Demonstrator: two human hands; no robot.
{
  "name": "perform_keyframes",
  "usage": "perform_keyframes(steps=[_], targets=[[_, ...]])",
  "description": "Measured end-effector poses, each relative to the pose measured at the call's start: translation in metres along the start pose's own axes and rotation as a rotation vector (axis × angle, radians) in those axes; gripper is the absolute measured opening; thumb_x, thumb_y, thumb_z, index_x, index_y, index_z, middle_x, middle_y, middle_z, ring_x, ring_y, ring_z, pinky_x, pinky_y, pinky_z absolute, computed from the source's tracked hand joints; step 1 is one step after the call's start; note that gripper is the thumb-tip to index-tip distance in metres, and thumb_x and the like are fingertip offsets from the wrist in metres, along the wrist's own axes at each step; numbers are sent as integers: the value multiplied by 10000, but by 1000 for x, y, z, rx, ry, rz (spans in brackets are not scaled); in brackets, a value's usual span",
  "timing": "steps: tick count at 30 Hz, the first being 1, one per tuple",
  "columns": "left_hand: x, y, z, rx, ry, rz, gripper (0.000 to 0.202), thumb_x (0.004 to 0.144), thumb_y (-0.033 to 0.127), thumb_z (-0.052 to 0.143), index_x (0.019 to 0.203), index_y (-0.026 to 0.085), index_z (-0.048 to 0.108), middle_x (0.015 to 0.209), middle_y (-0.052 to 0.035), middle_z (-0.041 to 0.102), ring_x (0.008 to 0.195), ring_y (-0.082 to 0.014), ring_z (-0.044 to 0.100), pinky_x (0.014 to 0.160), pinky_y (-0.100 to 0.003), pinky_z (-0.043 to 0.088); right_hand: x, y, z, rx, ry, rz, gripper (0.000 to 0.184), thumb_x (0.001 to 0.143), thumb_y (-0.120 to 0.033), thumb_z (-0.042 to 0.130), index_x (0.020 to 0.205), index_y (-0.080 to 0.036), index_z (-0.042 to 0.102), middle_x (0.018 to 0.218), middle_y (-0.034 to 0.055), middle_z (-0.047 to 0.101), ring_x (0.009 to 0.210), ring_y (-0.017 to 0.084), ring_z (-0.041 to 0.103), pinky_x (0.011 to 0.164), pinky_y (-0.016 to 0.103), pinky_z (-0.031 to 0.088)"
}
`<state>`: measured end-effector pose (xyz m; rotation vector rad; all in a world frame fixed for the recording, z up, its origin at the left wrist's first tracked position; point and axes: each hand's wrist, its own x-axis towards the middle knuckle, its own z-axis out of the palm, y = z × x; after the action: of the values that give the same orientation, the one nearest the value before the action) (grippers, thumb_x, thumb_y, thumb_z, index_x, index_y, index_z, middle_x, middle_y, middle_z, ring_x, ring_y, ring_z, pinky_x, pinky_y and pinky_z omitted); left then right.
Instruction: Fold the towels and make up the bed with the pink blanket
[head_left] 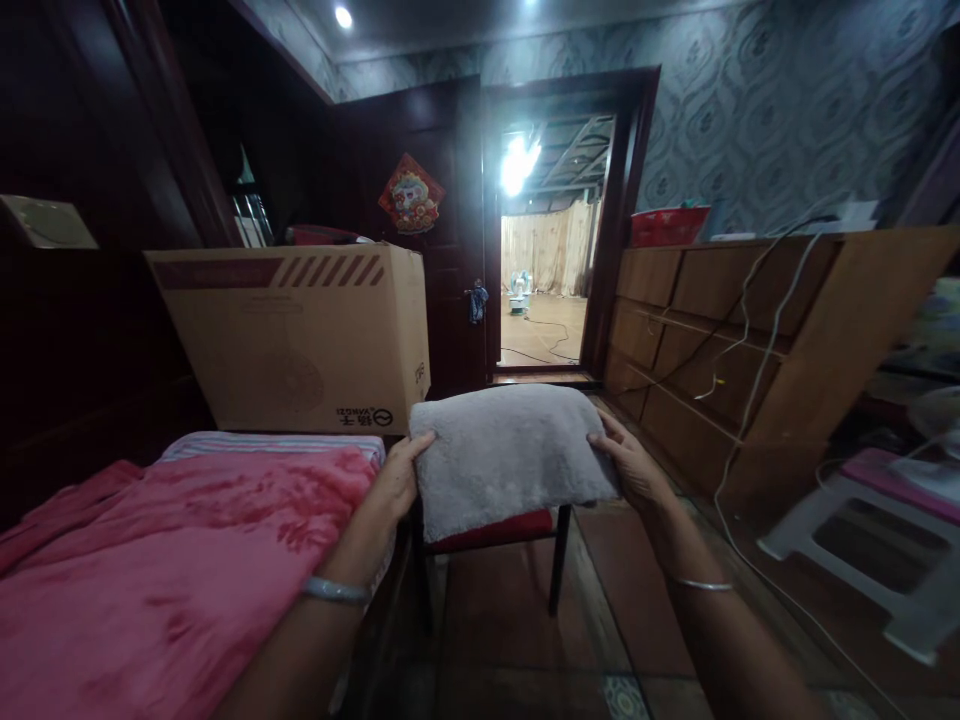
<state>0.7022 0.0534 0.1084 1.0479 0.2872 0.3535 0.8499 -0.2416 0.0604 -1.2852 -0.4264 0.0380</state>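
A grey, fluffy cloth (510,455) is spread out in front of me, over a dark-legged chair with a red seat (502,532). The cloth hides most of the seat and any backrest. My left hand (400,475) is closed on the cloth's left edge, thumb on top. At the opposite edge my right hand (628,462) pinches it the same way, with the fingers partly behind the cloth. Whether the cloth rests on the chair or hangs just above it, I cannot tell.
A bed with a pink blanket (187,580) lies to the left, a large cardboard box (300,340) behind it. Wooden drawers (697,340) with hanging cables stand right, near a white stool with a pink top (892,490). Ahead is an open doorway (551,330) beside a dark door (450,250).
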Motion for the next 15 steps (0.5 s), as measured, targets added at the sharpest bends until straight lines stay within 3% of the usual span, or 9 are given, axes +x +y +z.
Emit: perform_keyframes(steps=[3,5,7,9,10,12,15], targets=[[-1,-1,-10,113,-2,116,358,610,291,799,908,117,701,834,-67,741,705,-167,674,674,-260,536,2,1,-1,-188,88,-78,773,670,-560,748,1347,-218,600,1173,117,713,1041,326,663,892,457,533],[-2,0,-15,264,109,238,393,653,349,775,973,142,678,869,-58,721,707,-164,659,660,-269,526,6,-3,1,-400,160,-191,777,732,-615,677,1377,-192,583,1170,148,699,1063,347,650,916,509,524],[-4,4,-11,509,285,476,402,721,361,719,1071,171,658,970,-72,709,814,-191,670,742,-315,545,12,-14,9,-653,189,-389,743,805,-627,604,1404,-190,568,1271,171,649,1171,365,599,998,551,480],[-7,9,4,844,335,771,471,773,336,681,1217,189,626,1191,-115,677,1085,-248,643,950,-398,518,20,-28,22,-890,145,-607,718,874,-616,550,1466,-212,511,1425,170,553,1319,369,492,1094,563,402],[-8,11,15,1031,287,881,531,793,339,678,1296,195,596,1318,-135,629,1230,-278,579,1056,-440,459,25,-35,30,-994,103,-692,730,897,-618,532,1508,-225,461,1498,164,489,1383,371,425,1126,564,362],[-7,13,38,1386,133,967,675,826,415,691,1441,214,499,1522,-153,482,1429,-333,402,1177,-518,318,34,-45,45,-1182,9,-788,794,910,-655,517,1575,-256,351,1605,145,354,1464,389,300,1148,588,304],[1,10,62,1774,-1,872,821,832,615,666,1518,236,419,1591,-177,391,1475,-410,310,1183,-612,232,43,-45,59,-1388,-190,-806,844,895,-716,509,1593,-282,316,1611,134,355,1457,417,297,1114,607,307]])
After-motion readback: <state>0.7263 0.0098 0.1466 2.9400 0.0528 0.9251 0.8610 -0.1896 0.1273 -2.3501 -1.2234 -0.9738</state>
